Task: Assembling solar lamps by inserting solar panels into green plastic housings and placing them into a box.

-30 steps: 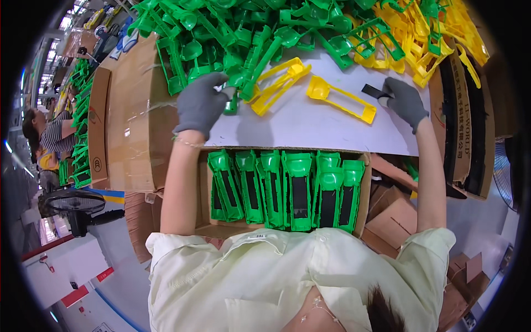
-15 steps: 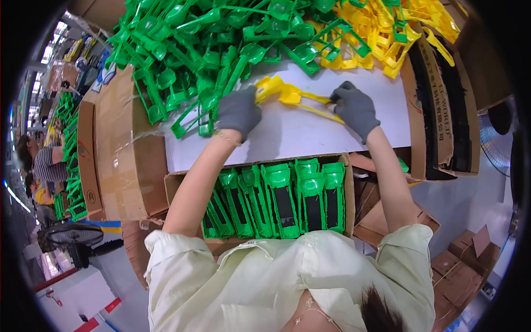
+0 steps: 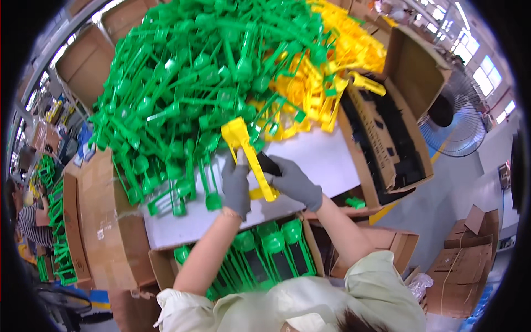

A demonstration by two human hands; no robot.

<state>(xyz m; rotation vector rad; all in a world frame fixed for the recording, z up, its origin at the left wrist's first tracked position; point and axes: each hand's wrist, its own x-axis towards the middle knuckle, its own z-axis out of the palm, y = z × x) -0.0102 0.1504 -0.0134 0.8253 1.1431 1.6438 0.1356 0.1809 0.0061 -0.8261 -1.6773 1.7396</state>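
My left hand, in a grey glove, is closed around a yellow plastic frame that stands tilted with its wide scoop-like end up. A small black flat piece is pinched in my gloved right hand, right beside the frame. How far the black piece reaches behind the frame is hidden. Both hands are over a white tabletop. Below them, an open carton holds a row of green frames with black panels in them.
A large heap of green frames covers the far side, with yellow frames piled at its right. An open carton of black pieces stands at the right. A closed carton is at the left. A fan stands behind on the right.
The yellow frame, held flat between both hands before, is now upright in my left hand. My right hand has a black piece in it. The view has shifted, showing more of the heap.
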